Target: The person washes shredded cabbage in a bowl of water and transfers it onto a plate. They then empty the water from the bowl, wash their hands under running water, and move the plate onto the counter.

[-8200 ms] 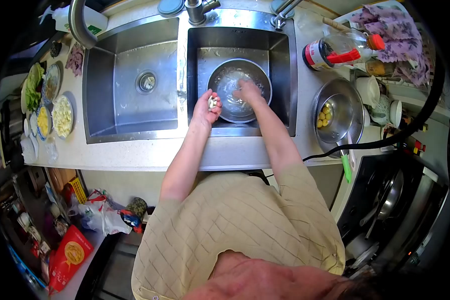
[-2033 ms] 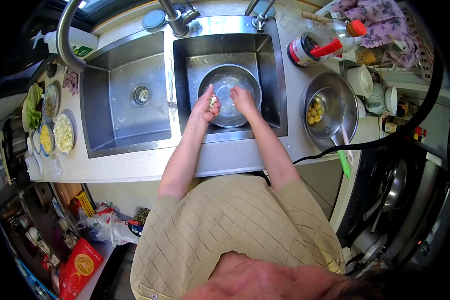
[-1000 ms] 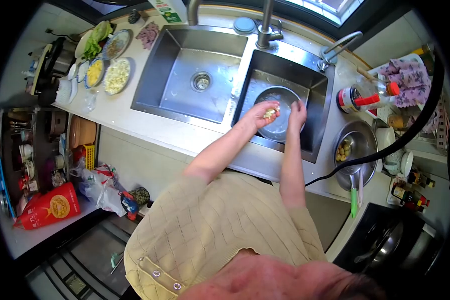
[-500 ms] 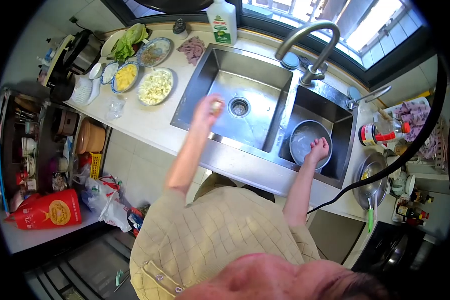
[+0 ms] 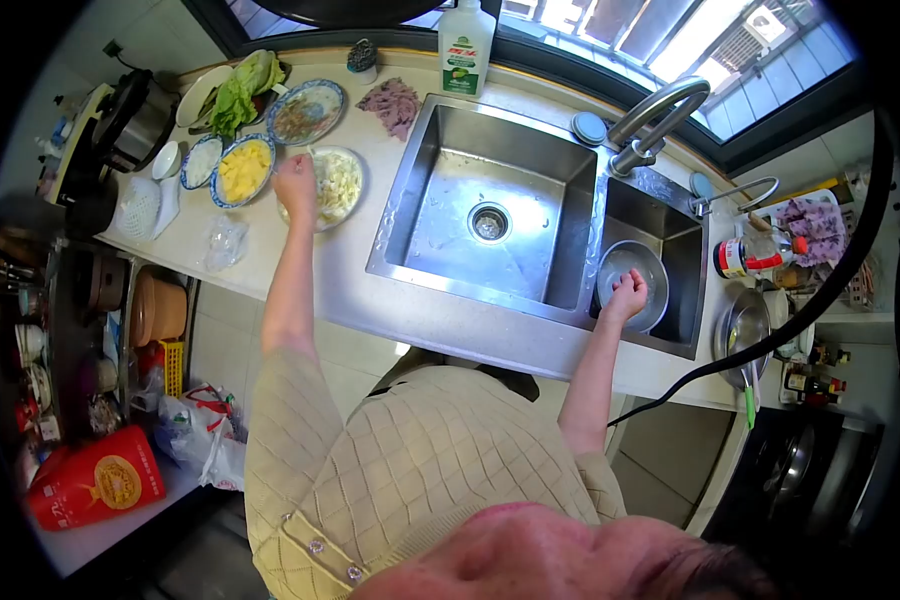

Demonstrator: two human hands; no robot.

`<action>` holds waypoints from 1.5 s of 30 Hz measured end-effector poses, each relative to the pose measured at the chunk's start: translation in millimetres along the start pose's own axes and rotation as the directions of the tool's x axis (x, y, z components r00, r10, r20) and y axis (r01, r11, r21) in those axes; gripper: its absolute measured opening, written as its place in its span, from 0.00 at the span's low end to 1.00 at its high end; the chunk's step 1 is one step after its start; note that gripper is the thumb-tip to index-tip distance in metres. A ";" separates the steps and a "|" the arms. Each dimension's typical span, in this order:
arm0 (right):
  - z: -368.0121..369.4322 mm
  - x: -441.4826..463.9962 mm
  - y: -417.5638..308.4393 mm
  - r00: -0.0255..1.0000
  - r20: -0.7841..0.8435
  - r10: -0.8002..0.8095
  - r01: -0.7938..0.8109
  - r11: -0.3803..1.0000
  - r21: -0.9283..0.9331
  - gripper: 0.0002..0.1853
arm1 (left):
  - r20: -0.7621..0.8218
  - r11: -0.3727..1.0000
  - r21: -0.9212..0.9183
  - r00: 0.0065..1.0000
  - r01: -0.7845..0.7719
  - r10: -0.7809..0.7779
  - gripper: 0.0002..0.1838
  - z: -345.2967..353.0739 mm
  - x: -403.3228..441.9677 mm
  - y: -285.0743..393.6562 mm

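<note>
My left hand [image 5: 295,184] is over the left edge of a plate of pale chopped pieces [image 5: 337,188] on the counter. Its fingers are closed; what they hold, if anything, is hidden. To the left is a blue-rimmed bowl of yellow chunks [image 5: 244,172]. Over a round metal bowl [image 5: 652,265] in the small sink basin, my right hand [image 5: 629,295] has its fingers curled together, and I cannot make out anything in them. The large sink basin [image 5: 515,185] lies between the two hands.
A plate with minced food [image 5: 308,112], lettuce [image 5: 238,100] and a purple cloth [image 5: 391,106] are at the back left. A white bottle [image 5: 464,50] and the faucet [image 5: 660,120] rise behind the sink. A black cable [image 5: 770,345] arches on the right, near a pan [image 5: 745,325].
My left hand has moved left from above the large basin, where it held a small pale piece, to the plate of chopped pieces. My right hand stays over the metal bowl. The view has shifted slightly.
</note>
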State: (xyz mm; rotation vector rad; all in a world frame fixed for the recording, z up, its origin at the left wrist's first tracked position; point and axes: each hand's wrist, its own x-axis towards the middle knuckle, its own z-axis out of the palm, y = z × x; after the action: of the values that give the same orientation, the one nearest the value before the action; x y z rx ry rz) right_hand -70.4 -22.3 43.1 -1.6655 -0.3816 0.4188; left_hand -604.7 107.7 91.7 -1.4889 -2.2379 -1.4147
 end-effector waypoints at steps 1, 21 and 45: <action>-1.6 0.8 0.8 1.000 -0.005 0.000 0.000 1.000 -0.013 0.09 | -0.003 0.998 0.064 1.000 -0.019 0.019 0.12 2.2 -1.9 1.8; -56.1 29.8 12.0 0.993 -0.087 0.080 -0.073 0.994 0.076 0.12 | 0.036 0.990 -0.001 0.989 -0.144 0.144 0.17 13.6 -13.1 89.8; -98.6 188.7 44.7 0.764 0.476 0.435 -0.299 0.893 -0.337 0.10 | 0.809 -0.166 0.513 -0.539 0.842 -0.234 0.19 256.3 -421.0 375.0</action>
State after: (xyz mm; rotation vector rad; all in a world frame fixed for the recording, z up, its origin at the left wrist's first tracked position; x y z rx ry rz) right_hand 142.8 -23.7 0.3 -1.8486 -0.5342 1.2051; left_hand -2.3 46.3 -38.8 0.6960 -4.8064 -1.6113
